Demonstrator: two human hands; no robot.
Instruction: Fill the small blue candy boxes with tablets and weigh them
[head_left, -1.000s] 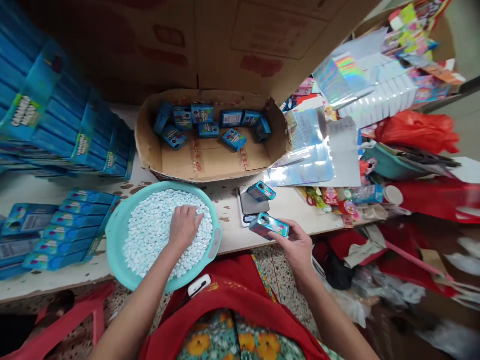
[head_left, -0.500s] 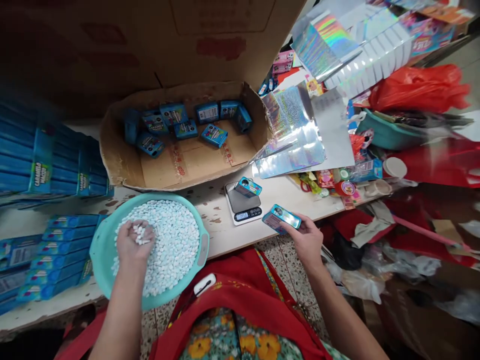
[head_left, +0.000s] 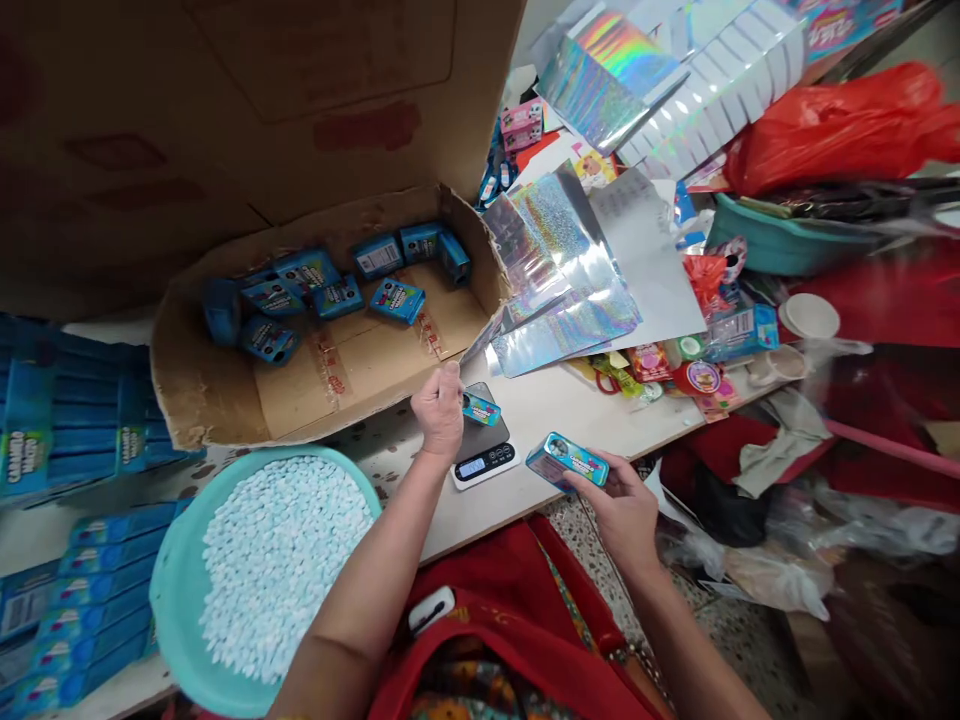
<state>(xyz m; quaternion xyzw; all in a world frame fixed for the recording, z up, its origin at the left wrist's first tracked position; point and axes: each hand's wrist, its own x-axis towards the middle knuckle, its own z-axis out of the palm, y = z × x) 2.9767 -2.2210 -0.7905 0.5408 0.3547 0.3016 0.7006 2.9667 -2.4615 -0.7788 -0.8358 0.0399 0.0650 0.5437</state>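
Note:
My left hand [head_left: 441, 412] is closed in a fist above the near edge of the cardboard box, at the left side of a small digital scale [head_left: 486, 464]. Its fingers hide the small white candies it scooped up. A blue candy box [head_left: 481, 409] lies on the scale's plate, partly behind that fist. In my right hand [head_left: 621, 505] is another blue candy box [head_left: 568, 462], tilted, to the right of the scale. The turquoise basin [head_left: 166, 590] of pale candies [head_left: 281, 560] stands at the left, below my left forearm.
An open cardboard box [head_left: 300, 405] behind the scale contains several blue candy boxes [head_left: 398, 301]. More blue boxes [head_left: 97, 590] are stacked at the left. Holographic sheets [head_left: 562, 270] lie at the right, before a teal bowl [head_left: 787, 240] and a red plastic bag [head_left: 840, 125].
My left hand has left the basin with candies and moved right to the scale, closing into a fist. My right hand still holds its candy box. The view has shifted.

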